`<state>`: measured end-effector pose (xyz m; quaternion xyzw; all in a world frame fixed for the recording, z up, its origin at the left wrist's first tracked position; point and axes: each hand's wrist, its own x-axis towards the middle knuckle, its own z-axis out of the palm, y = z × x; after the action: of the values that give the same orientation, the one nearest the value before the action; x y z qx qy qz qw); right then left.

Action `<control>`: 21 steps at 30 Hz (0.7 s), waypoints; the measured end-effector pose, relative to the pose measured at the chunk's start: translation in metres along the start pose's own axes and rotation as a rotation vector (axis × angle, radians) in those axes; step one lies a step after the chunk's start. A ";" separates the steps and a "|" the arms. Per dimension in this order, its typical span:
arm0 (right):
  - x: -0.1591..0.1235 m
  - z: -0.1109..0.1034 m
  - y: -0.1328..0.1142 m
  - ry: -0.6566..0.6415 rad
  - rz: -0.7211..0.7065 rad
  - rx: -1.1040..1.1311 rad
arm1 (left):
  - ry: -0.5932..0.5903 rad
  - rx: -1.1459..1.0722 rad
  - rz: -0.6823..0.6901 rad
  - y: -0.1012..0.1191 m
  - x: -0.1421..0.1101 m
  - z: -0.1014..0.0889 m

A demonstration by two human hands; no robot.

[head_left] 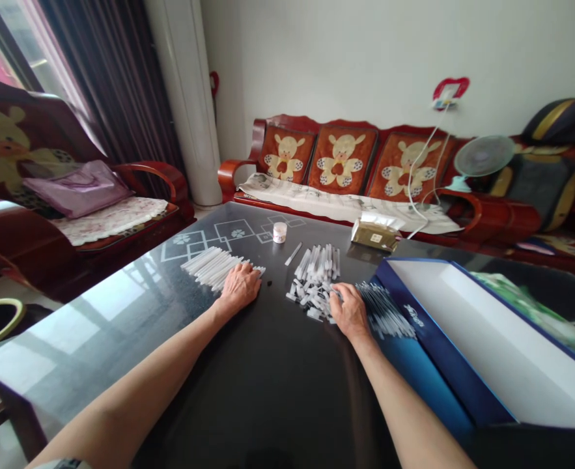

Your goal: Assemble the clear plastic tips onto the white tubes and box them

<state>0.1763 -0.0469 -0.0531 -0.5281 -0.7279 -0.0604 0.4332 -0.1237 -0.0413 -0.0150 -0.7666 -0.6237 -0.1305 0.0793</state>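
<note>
My left hand (241,285) rests over the right end of a row of slim white tubes (212,267) that look like pen barrels. Its fingers are bent down onto a tube and hide part of it. At the edge of a heap of small translucent pieces like pen caps (311,296) is my right hand (351,312), thumb and fingers closed around a cap at the fingertips. Just beyond the heap lies a bundle of capped clear tubes (319,262), with a single one (294,254) apart. Thin pen refills (389,314) lie right of my right hand.
A large blue box with white inside (482,326) stands at the right, on a blue sheet (424,378). Farther back are a small white jar (280,232) and a tissue pack (376,234). A dark speck (269,283) lies near my left hand.
</note>
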 end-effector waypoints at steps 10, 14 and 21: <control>0.001 -0.002 -0.001 0.010 -0.001 0.006 | 0.029 0.018 0.025 -0.003 0.000 0.005; 0.001 -0.003 -0.002 0.005 -0.003 0.012 | 0.036 0.022 0.032 -0.003 -0.001 0.006; 0.001 -0.001 -0.001 0.009 0.000 0.011 | 0.028 0.006 0.021 -0.002 0.000 0.005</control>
<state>0.1759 -0.0473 -0.0506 -0.5255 -0.7263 -0.0587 0.4392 -0.1253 -0.0395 -0.0202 -0.7710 -0.6148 -0.1383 0.0916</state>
